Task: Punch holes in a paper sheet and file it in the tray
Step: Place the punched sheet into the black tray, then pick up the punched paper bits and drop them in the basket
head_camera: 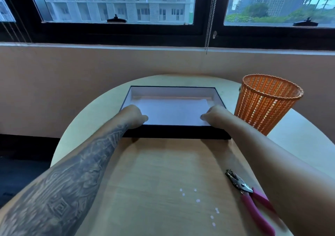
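A shallow black tray [174, 133] with a white inside stands on the round table, straight ahead. A white paper sheet [174, 111] lies flat inside it. My left hand [133, 116] rests on the tray's near left corner with fingertips on the sheet. At the near right corner my right hand [215, 115] touches the sheet the same way. Whether the fingers pinch the paper or only press it is unclear. The pink-handled hole punch [251, 197] lies on the table by my right forearm, in neither hand.
An orange mesh waste basket [266, 103] stands right of the tray. Several small white paper dots [197, 200] are scattered on the wooden table [154, 181] near me. A wall and windows lie behind the table's far edge.
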`<state>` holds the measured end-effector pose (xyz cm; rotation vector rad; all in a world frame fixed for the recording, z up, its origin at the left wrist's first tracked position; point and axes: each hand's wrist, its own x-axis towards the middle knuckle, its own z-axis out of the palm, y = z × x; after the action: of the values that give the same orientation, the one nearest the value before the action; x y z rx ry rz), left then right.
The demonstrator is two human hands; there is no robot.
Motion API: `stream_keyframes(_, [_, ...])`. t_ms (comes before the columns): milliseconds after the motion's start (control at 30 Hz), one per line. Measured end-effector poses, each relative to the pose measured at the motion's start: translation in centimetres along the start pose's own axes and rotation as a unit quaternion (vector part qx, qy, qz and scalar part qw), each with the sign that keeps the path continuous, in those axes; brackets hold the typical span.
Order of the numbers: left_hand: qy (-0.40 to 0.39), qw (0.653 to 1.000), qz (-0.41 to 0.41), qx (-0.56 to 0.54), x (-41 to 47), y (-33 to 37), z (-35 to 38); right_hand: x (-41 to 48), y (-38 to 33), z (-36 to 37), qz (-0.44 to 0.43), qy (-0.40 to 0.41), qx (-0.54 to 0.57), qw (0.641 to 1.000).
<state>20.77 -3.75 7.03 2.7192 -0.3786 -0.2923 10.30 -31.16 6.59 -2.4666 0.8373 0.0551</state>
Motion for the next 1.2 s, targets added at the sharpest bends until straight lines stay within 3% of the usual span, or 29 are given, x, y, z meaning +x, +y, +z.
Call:
stream_keyframes(233, [-0.015,0.998,-0.02,0.059,0.1,0.4,0.0,0.1,0.0,0.5,-0.027,-0.047,-0.112,0.992])
stream_keyframes(333, [0.039,0.998,-0.002,0.05,-0.4,0.2,0.2,-1.3,-0.1,0.0,-0.077,0.01,-0.078,0.994])
stream_keyframes(467, [0.103,0.993,0.055,-0.012,-2.8,0.2,0.5,-5.0,0.8,0.1,-0.199,0.118,0.025,0.973])
stream_keyframes(633, [0.2,0.96,0.183,-0.075,-8.6,1.6,2.2,-11.7,2.5,1.9,-0.32,0.124,0.023,0.939])
stream_keyframes(867, [0.094,0.959,0.245,-0.108,-16.8,1.5,8.4,-19.8,6.6,6.1,-0.373,0.08,-0.016,0.924])
stream_keyframes(1000, [0.126,0.953,0.254,-0.106,-20.5,0.6,11.2,-21.8,8.3,7.8,-0.366,0.1,-0.036,0.925])
stream_keyframes(1200, [0.143,0.944,0.284,-0.087,-23.9,1.8,12.5,-24.6,9.4,7.8,-0.364,0.105,0.042,0.925])
